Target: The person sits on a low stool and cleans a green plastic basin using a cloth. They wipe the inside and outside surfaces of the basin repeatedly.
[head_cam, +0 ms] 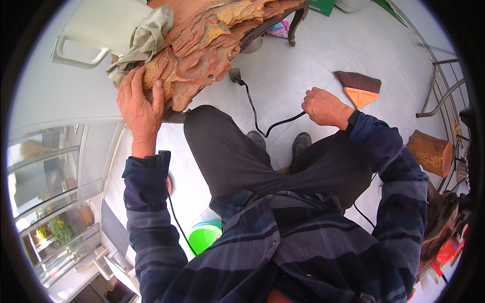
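My left hand (pixel 138 100) rests on the near left edge of a rough reddish stone slab (pixel 193 60), its fingers spread and their tips at the edge of a crumpled grey-green cloth (pixel 151 34). My right hand (pixel 323 106) is closed around a black power cable (pixel 286 121) over the floor, right of my knees. The cable loops down and back up to a plug (pixel 238 80) at a small dark socket box (pixel 234 73) beside the slab.
A broom head (pixel 359 89) with dark bristles lies right of my right hand. A cut log (pixel 430 152) and metal frames stand at the right. A green bucket (pixel 204 236) is behind my left side. A carved table leg (pixel 294 28) stands under the slab, and a pale handled container (pixel 96 28) is at upper left.
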Motion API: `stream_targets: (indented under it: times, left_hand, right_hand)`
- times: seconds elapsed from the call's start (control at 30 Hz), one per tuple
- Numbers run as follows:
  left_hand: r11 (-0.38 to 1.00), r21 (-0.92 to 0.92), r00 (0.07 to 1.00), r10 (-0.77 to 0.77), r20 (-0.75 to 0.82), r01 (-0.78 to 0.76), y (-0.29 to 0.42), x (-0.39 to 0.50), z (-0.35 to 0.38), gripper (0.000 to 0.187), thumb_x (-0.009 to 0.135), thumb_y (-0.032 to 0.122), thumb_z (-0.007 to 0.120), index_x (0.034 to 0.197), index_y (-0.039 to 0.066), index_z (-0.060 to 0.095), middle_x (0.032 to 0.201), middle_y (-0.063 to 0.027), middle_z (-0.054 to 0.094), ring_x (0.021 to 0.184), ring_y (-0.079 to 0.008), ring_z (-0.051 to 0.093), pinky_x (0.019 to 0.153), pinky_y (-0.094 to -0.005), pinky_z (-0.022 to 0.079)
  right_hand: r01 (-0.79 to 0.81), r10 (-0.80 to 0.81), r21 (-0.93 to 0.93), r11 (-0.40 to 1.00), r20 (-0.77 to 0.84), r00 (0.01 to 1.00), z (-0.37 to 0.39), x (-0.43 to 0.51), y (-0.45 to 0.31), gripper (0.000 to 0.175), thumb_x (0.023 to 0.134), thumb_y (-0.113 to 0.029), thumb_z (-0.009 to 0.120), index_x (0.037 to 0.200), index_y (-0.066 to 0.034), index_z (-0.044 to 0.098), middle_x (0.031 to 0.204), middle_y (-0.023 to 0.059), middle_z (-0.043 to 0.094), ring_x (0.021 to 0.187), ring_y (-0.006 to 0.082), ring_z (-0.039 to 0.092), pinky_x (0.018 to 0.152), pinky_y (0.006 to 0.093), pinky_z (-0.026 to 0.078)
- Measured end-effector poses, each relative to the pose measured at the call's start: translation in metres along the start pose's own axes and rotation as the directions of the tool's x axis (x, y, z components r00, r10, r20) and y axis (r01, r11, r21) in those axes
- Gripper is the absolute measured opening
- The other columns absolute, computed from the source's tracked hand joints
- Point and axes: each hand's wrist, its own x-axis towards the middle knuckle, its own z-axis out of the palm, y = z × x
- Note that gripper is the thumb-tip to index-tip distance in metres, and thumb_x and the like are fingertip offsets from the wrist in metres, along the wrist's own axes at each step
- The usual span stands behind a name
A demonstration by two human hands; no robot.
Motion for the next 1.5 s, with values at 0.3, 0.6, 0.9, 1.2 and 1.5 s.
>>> stream_targets:
  times: [0.3, 0.6, 0.9, 1.2, 1.5]
  left_hand:
    - [0.999, 0.000, 0.999, -0.035, 0.025, 0.035, 0.002, 0.001, -0.001, 0.048, 0.093, 0.023, 0.074, 0.137, 0.007, 0.065, 0.137, -0.0145, 0.066, 0.130, -0.0369, 0.060, 0.112, -0.0483, 0.043]
    - [0.999, -0.022, 0.999, -0.022, 0.031, 0.022, 0.001, 0.005, 0.000, 0.049, 0.091, 0.021, 0.075, 0.136, 0.004, 0.066, 0.138, -0.0157, 0.066, 0.130, -0.0387, 0.060, 0.113, -0.0480, 0.043]
    - [1.000, -0.008, 0.999, -0.026, 0.032, 0.026, -0.002, 0.001, 0.001, 0.048, 0.092, 0.021, 0.075, 0.136, 0.003, 0.066, 0.138, -0.0163, 0.067, 0.130, -0.0388, 0.061, 0.113, -0.0479, 0.044]
    - [0.999, 0.026, 0.995, -0.024, 0.101, 0.021, 0.000, 0.000, 0.001, 0.047, 0.101, 0.025, 0.066, 0.142, 0.003, 0.060, 0.144, -0.0194, 0.062, 0.135, -0.0395, 0.055, 0.116, -0.0496, 0.039]
    - [1.000, 0.030, 0.990, -0.009, 0.143, 0.005, 0.003, 0.002, -0.002, 0.046, 0.104, 0.024, 0.063, 0.144, 0.001, 0.059, 0.144, -0.0202, 0.062, 0.135, -0.0405, 0.054, 0.116, -0.0496, 0.039]
  right_hand:
    - [0.128, -0.128, -0.004, 0.992, -0.067, 0.990, 0.066, 0.055, 0.008, 0.006, 0.081, -0.011, 0.066, 0.078, -0.0075, 0.071, 0.081, 0.0057, 0.068, 0.096, 0.0245, 0.064, 0.093, 0.0375, 0.050]
    - [-0.326, 0.249, -0.175, 0.929, -0.358, 0.900, 0.030, 0.169, 0.127, 0.043, 0.091, -0.021, 0.075, 0.130, -0.0065, 0.070, 0.140, 0.0141, 0.066, 0.142, 0.0357, 0.051, 0.126, 0.0473, 0.036]
    - [-0.751, 0.703, 0.489, 0.444, 0.329, 0.630, 0.069, -0.121, 0.236, 0.044, 0.099, -0.032, 0.068, 0.126, 0.0017, 0.069, 0.118, 0.0240, 0.075, 0.110, 0.0393, 0.072, 0.095, 0.0452, 0.054]
    - [-0.731, 0.688, 0.458, -0.506, 0.725, -0.021, 0.283, -0.407, 0.016, 0.059, 0.097, -0.033, 0.071, 0.139, 0.0082, 0.061, 0.102, 0.0221, 0.075, 0.081, 0.0262, 0.074, 0.071, 0.0394, 0.058]
    - [-0.507, 0.550, 0.415, -0.755, 0.822, -0.146, 0.357, -0.347, -0.117, 0.056, 0.097, -0.032, 0.070, 0.135, 0.0086, 0.062, 0.106, 0.0244, 0.076, 0.087, 0.0297, 0.075, 0.075, 0.0415, 0.058]
